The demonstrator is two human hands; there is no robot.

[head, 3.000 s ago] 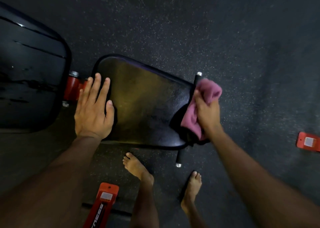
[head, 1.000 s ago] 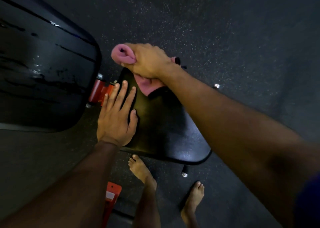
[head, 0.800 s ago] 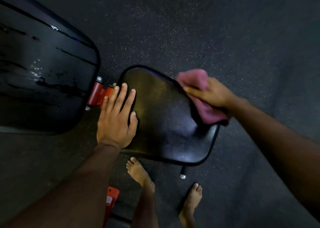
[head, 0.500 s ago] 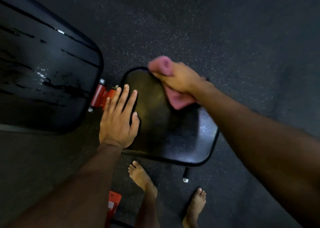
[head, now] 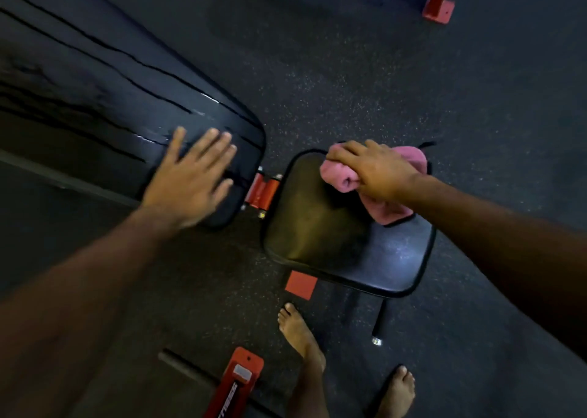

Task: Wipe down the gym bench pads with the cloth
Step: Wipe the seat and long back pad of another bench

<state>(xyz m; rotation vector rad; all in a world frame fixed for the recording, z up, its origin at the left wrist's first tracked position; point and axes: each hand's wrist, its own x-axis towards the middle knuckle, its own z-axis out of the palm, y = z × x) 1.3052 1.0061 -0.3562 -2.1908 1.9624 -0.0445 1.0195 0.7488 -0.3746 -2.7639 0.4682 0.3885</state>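
The black seat pad of the gym bench lies at centre right. My right hand grips a bunched pink cloth and presses it on the pad's far part. To the left is the long cracked black back pad. My left hand lies flat with spread fingers on its near end. A red hinge bracket joins the two pads.
My two bare feet stand on the dark speckled rubber floor below the seat pad. A red bench foot is at the bottom centre, and a black leg bar sticks out under the seat. Red frame feet show at the top.
My left hand has left the seat pad and now lies on the back pad's end. My right hand has kept wiping the seat pad's far side with the cloth. The view has shifted left.
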